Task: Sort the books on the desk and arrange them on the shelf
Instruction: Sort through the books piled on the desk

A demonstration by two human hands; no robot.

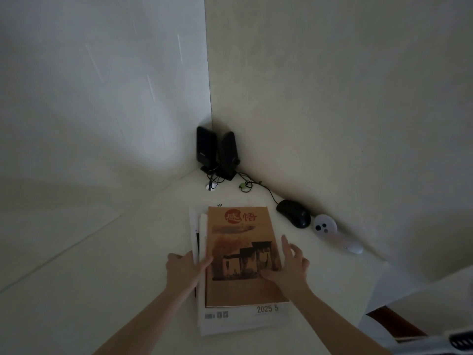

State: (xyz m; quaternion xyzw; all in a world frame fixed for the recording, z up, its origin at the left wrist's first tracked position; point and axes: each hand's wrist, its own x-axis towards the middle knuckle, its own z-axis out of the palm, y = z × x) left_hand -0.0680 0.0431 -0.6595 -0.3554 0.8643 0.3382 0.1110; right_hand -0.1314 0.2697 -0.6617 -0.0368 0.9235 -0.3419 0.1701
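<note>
Left hand (183,269) pinches the stack (230,321) edge, right hand (291,270) lies open on the orange book (240,242) — lift level, keeping edges flush.

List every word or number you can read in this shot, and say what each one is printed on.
"感悟": title at the top of the orange magazine cover, the first character inside a red circle.
"2025 5": lower edge of the white magazine lying under it.
Small marks at the white magazine's lower left: too small to read.
Label on the left black speaker: too blurred to read.
</note>
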